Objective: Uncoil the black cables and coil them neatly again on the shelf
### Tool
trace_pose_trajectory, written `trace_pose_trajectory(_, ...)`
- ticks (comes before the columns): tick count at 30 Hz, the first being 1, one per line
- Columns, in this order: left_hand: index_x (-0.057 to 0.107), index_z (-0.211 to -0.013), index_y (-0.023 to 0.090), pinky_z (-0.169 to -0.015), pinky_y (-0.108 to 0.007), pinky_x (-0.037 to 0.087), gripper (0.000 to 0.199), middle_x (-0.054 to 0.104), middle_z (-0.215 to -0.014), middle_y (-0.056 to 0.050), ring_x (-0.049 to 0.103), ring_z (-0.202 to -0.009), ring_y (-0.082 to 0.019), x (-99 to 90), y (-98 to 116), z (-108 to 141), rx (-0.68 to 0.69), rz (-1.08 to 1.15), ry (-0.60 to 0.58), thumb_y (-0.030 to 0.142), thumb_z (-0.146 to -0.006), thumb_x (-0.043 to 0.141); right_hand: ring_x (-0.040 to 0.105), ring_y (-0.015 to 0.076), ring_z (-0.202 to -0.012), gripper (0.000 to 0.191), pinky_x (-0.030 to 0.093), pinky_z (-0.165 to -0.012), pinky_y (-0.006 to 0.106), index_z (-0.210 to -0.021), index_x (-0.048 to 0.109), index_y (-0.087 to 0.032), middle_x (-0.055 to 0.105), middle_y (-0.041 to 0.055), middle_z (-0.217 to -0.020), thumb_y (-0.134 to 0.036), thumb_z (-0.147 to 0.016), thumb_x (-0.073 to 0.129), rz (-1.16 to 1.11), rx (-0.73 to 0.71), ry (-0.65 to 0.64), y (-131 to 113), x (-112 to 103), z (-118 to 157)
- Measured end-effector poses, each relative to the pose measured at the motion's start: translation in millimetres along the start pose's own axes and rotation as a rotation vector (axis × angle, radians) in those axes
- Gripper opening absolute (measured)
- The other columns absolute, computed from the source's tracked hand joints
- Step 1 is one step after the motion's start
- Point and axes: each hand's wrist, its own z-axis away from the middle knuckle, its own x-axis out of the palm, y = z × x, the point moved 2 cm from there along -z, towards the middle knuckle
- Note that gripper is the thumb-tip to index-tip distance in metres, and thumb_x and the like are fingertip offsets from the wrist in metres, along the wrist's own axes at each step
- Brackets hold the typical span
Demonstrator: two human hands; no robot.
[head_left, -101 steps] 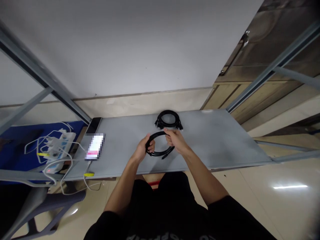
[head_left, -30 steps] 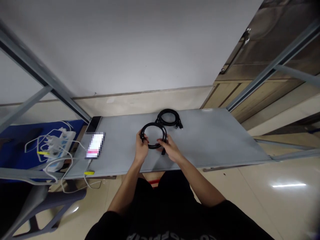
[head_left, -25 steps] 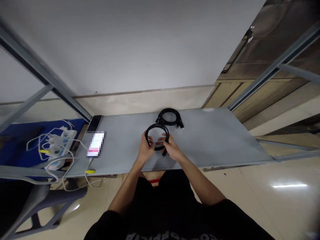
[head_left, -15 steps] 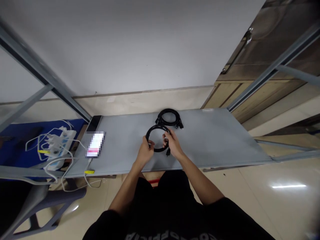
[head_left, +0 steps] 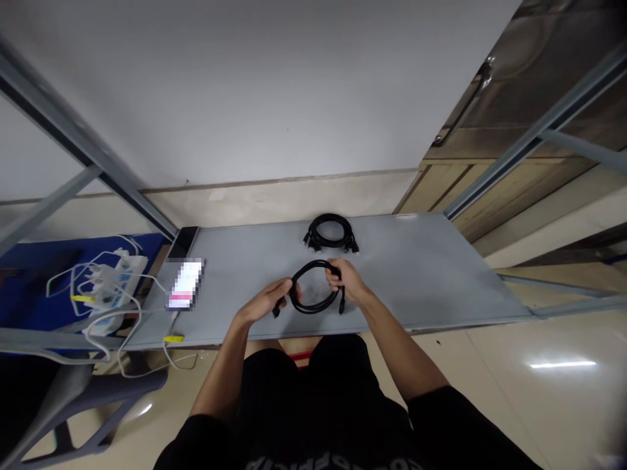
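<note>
A black cable (head_left: pixel 316 309) is looped into a coil between my two hands, low over the grey shelf (head_left: pixel 235 261). My left hand (head_left: pixel 272 299) grips the coil's left side, and one plug end sticks out below its fingers. On the right side my right hand (head_left: pixel 344 278) is closed round the coil, with the other plug end hanging beneath it. Behind them a second coiled black cable (head_left: pixel 331 243) lies on the shelf near the wall, its several connectors at its front.
At the left, a lit phone (head_left: pixel 186 284) rests near a dark flat device (head_left: pixel 184 241). A power strip (head_left: pixel 115 287) with white cables sits on a blue surface beyond. Metal frame posts (head_left: pixel 519 147) rise at both sides.
The held coil has moved slightly toward me, away from the one behind. My left hand has shifted left and a plug end now shows beneath it; my right hand has moved slightly right.
</note>
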Motion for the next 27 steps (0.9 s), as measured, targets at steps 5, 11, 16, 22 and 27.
trace_pose_trajectory(5,0.072,-0.089,0.018,-0.053,-0.025,0.033,0.06,0.075,-0.084,-0.007,0.047,-0.058,-0.01,7.1,-7.6,-4.6,0.022,0.108,0.009,0.078,-0.084,0.073,0.016,0.0052,-0.039,0.058,0.014,-0.036,0.022,-0.063,0.051,-0.024,0.027,-0.0107,-0.045,-0.073,-0.079,0.076,0.059,-0.041,0.075,-2.8,6.9,-2.0)
trace_pose_trajectory(11,0.061,-0.078,0.021,-0.089,-0.04,0.056,0.073,0.07,-0.067,-0.006,0.069,-0.075,-0.021,31.8,-15.1,-10.8,0.105,0.279,0.066,0.095,-0.081,0.058,0.02,0.0064,-0.039,0.048,0.02,-0.037,0.022,-0.062,0.047,-0.025,0.031,-0.0096,-0.045,-0.056,-0.081,0.077,-0.098,-0.101,0.206,-4.5,13.7,-6.6)
trace_pose_trajectory(16,0.043,-0.07,0.026,-0.066,-0.036,0.057,0.071,0.031,-0.043,0.012,0.033,-0.038,-0.01,31.6,-19.7,-17.0,0.108,0.271,0.354,0.096,-0.083,0.053,0.025,0.0075,-0.04,0.04,0.036,-0.042,0.023,-0.068,0.06,-0.022,0.036,-0.0086,-0.047,-0.057,-0.085,0.068,-0.057,-0.013,-0.003,-3.3,17.6,0.5)
trace_pose_trajectory(22,0.044,-0.068,0.026,-0.053,-0.032,0.048,0.06,0.042,-0.05,0.006,0.041,-0.04,-0.012,21.7,-23.0,-24.8,-0.06,0.133,0.438,0.078,-0.098,0.041,0.013,0.0053,-0.042,0.056,0.011,-0.039,0.022,-0.06,0.043,-0.025,0.023,-0.0115,-0.05,-0.066,-0.083,0.073,0.094,-0.008,-0.018,1.7,26.1,-0.9)
trace_pose_trajectory(27,0.067,-0.107,0.023,-0.082,-0.036,0.056,0.028,0.075,-0.101,-0.009,0.071,-0.088,-0.024,11.8,2.5,-30.4,0.203,-0.388,0.485,0.046,-0.105,0.051,0.02,0.0066,-0.042,0.058,0.016,-0.038,0.023,-0.061,0.038,-0.027,0.028,-0.0098,-0.049,-0.062,-0.084,0.077,0.155,-0.058,-0.002,7.7,31.9,-11.5)
